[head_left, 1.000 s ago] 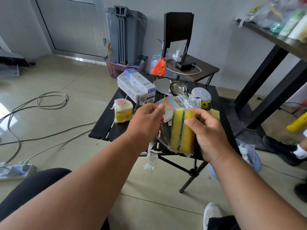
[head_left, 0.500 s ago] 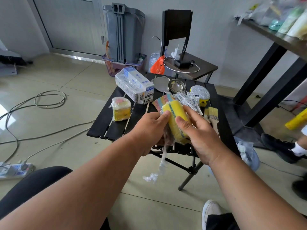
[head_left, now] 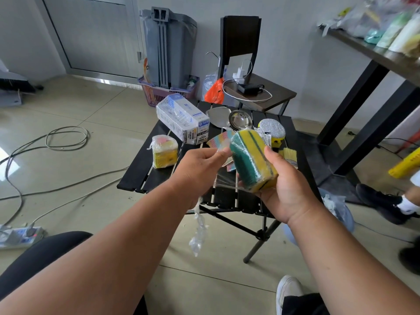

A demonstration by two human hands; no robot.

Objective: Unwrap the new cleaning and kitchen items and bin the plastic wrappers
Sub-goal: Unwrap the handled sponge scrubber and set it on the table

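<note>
My right hand (head_left: 285, 189) holds a stack of yellow-and-green sponges (head_left: 251, 159) above the near edge of the small black table (head_left: 227, 194). Clear plastic wrap (head_left: 198, 233) still clings to the stack and trails down in a twisted strand. My left hand (head_left: 197, 167) pinches that wrap at the sponges' top left corner. Another wrapped sponge pack (head_left: 164, 151) lies on the table's left side.
On the table lie a wrapped white-and-blue box (head_left: 181, 118), a metal ladle (head_left: 239, 120), a glittery scrubber (head_left: 271, 130), striped cloths and a brush (head_left: 289, 154). A plastic-lined bin (head_left: 338, 210) stands right of the table. Cables and a power strip (head_left: 18, 236) lie left. Someone's shoes (head_left: 386, 204) are right.
My right hand has turned the sponge stack so its green side faces up. My left hand has drawn the wrap leftward, and the loose strand hangs lower.
</note>
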